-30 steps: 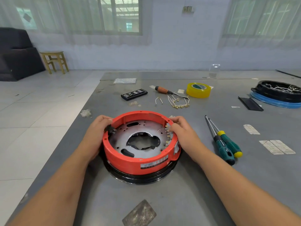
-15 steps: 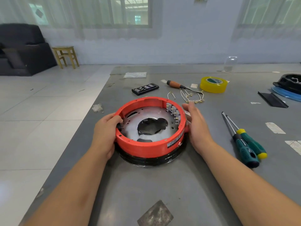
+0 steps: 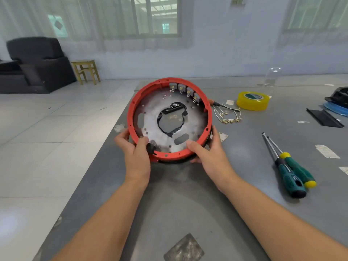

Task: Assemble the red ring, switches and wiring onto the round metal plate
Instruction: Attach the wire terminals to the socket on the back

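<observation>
Red ring (image 3: 131,112) and metal plate (image 3: 154,117) stood tilted toward the viewer above the surface (image 3: 188,194), left hand (image 3: 134,153) and right hand (image 3: 209,155) gripping its near rim, thumbs inside. Wiring (image 3: 227,115) to the right likely came next.

Ring (image 3: 131,110): red. Plate (image 3: 150,119) inside it: pale silver-grey, with black wrap around the centre hole. Switches (image 3: 185,90) at the far rim: grey bodies, brass-coloured terminals. Tape roll (image 3: 252,100): yellow, green inner label. Two screwdrivers (image 3: 290,172): dark green handles, one capped yellow, one black. Loose wires (image 3: 227,115): white with brass-coloured ends. Table (image 3: 188,204): plain grey. Stool (image 3: 85,71): yellowish wood. Armchair (image 3: 35,65): black.
</observation>
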Tool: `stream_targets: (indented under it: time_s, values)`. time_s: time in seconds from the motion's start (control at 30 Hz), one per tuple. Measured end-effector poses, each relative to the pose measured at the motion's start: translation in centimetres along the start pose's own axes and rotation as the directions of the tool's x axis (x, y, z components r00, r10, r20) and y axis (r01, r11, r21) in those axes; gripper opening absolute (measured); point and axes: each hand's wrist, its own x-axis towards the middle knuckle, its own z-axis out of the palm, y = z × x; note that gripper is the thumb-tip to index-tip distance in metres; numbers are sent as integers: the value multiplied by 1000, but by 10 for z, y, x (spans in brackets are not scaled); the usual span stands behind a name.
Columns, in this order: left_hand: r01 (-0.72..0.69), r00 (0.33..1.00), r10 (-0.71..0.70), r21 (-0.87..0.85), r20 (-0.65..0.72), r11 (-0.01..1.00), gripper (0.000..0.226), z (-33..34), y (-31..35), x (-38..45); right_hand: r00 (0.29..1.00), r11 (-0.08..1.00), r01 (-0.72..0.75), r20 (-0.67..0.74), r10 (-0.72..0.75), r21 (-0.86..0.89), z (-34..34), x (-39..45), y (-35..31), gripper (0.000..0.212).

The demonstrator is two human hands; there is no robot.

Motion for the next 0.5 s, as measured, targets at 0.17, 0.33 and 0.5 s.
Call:
stream_targets:
  time_s: [0.17, 0.33, 0.5]
  values:
    - [230, 960, -189, -196, 209, 953, 77, -4, -4, 4, 997, 996, 78, 29, -77, -39, -27, 12, -3, 100]
    - [404, 846, -313, -136, 432, 904, 61, -11, -3, 5, 992, 992, 119, 26, -120, 34, -37, 18, 5, 96]
    - [463, 761, -365, -56, 536, 885, 77, -16, -1, 7, 998, 991, 54, -24, -52, 121, -40, 26, 13, 91]
